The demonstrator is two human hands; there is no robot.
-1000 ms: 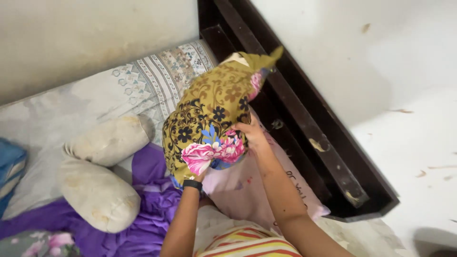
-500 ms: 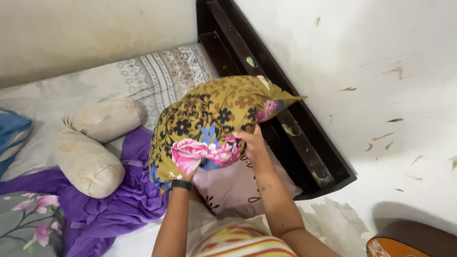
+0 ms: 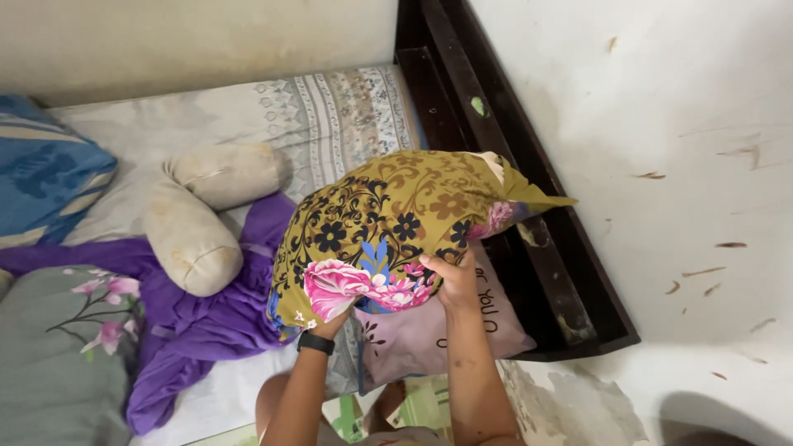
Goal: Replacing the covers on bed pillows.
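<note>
Olive-gold floral pillow [image 3: 396, 223] is held up above the bed [image 3: 330, 116], left hand [image 3: 330, 322] gripping its lower corner, right hand [image 3: 453, 281] clasping its lower edge; not yet laid down beside the pink pillow [image 3: 429, 334].

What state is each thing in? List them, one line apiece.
Olive floral pillow: lifted off the bed, gripped at its near edge.
Left hand: mostly hidden under the pillow's corner.
Right hand: clasping the pillow's edge.
Mauve pillow: lying flat beneath.
Two beige bolsters: lying bare, touching.
Purple cloth: crumpled.
Blue pillow: lying at the bed's edge.
Grey floral pillow: lying flat.
</note>
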